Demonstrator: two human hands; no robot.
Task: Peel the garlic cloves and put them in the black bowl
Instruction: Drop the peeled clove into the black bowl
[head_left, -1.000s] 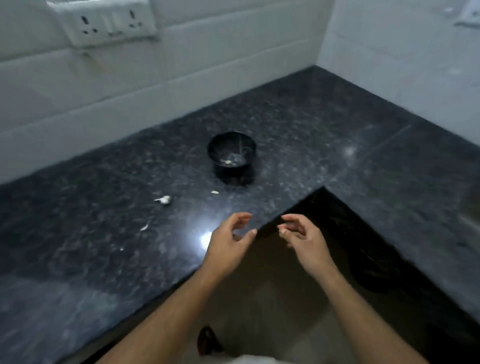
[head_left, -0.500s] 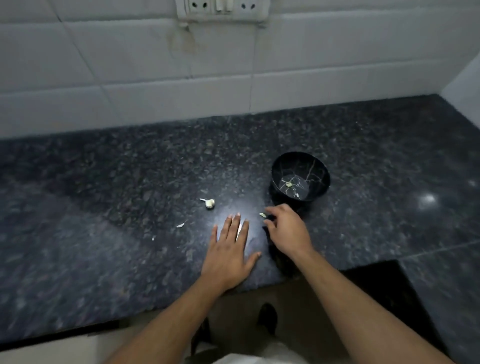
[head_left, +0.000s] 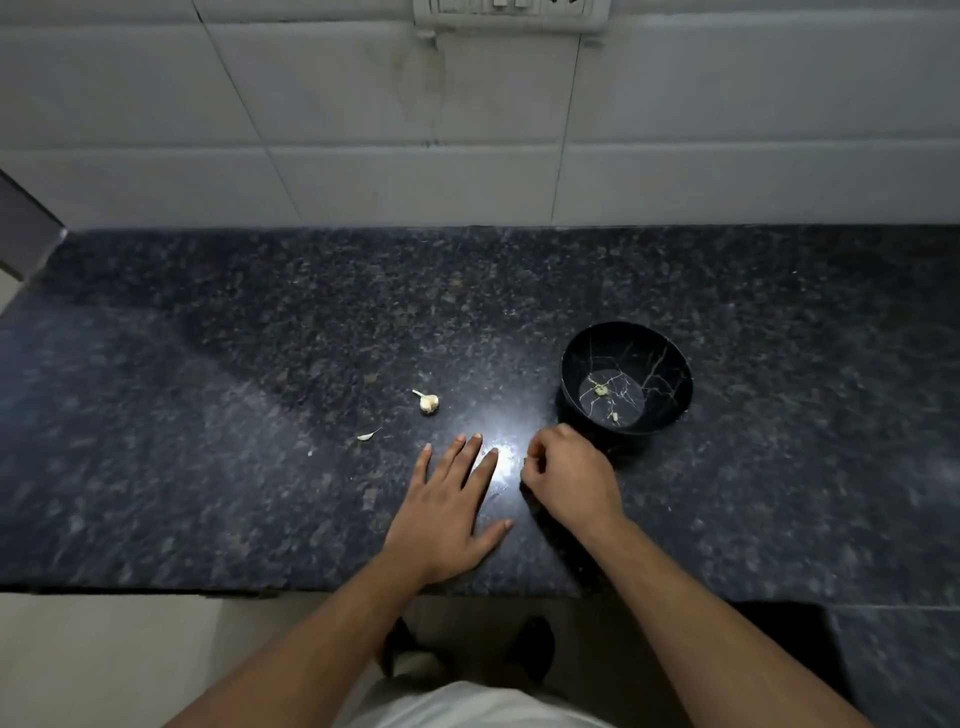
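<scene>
Garlic clove (head_left: 428, 402) sits unpeeled on counter (head_left: 208, 415), just beyond your L hand (head_left: 447, 514), well left of bowl (head_left: 626, 376). Bowl holds a few small bits, prob peeled pieces. Skin scrap (head_left: 368, 435) lies nearer you, left of clove. L hand is flat on counter, fingers straight and slightly spread, likely bracing. R hand (head_left: 569, 478) is beside bowl, knuckles up, fingers curled under; can't tell if pinching anything.
</scene>
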